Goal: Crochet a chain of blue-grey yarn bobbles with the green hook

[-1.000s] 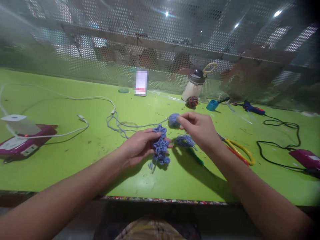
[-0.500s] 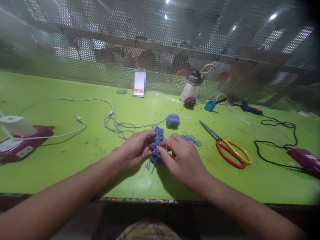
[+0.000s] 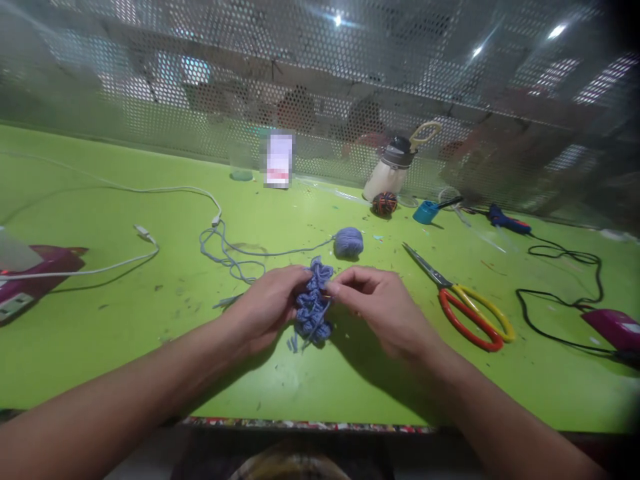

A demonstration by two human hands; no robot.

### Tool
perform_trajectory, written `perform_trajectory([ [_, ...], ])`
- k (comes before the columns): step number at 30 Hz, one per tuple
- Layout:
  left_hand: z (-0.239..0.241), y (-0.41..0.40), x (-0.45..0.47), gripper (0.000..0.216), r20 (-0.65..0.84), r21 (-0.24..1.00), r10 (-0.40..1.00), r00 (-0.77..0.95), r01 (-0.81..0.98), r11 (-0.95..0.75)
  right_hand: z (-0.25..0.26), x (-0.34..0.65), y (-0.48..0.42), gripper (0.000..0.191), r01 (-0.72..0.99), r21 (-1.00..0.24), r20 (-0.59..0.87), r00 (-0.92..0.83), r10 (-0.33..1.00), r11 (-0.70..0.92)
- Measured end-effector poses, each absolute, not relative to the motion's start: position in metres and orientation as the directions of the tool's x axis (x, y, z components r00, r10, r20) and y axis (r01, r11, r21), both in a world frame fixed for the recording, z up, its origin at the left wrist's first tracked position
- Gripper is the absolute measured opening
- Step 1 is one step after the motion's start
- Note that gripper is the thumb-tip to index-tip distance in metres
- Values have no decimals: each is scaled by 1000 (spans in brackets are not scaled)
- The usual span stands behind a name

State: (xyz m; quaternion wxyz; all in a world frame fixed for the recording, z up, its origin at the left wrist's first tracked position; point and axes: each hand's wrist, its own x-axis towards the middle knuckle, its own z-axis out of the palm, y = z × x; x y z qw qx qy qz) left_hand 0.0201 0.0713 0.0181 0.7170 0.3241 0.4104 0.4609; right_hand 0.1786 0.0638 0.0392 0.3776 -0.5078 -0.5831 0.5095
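Note:
A crocheted blue-violet yarn piece (image 3: 314, 303) with a ruffled surface stands over the table between my hands. My left hand (image 3: 263, 307) grips its left side, thumb near the top. At its right edge my right hand (image 3: 383, 300) has thumb and index finger pinched together; what lies between the fingertips is too small to make out. Loose yarn ends hang at the bottom of the piece. Just behind it sits a matching yarn ball (image 3: 349, 243), from which a strand runs left into loose loops (image 3: 235, 257).
Scissors (image 3: 463, 300) with red and yellow handles lie to the right. Farther back are a bottle (image 3: 387, 175), a multicoloured yarn ball (image 3: 384, 204), a blue container (image 3: 425, 212), a glue gun (image 3: 507, 220) and a phone (image 3: 279, 160). Purple power strips (image 3: 43, 273) and cables flank both sides.
My right fingers have drawn back from the middle of the crocheted piece to its right edge, so more of it shows. Loose strands seen beyond my right hand are out of sight. The view shifted slightly.

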Motion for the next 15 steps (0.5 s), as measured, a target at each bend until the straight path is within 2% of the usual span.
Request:
perform_trajectory([
  [5,16,73,20,12,-304,875,927,219,-321,363,36,182,65,24,203,-979,-57,-148,987,-26],
  [15,22,75,20,13,-349,862,928,133,-342,373,29,182,63,29,306,-951,-5,-118,993,31],
])
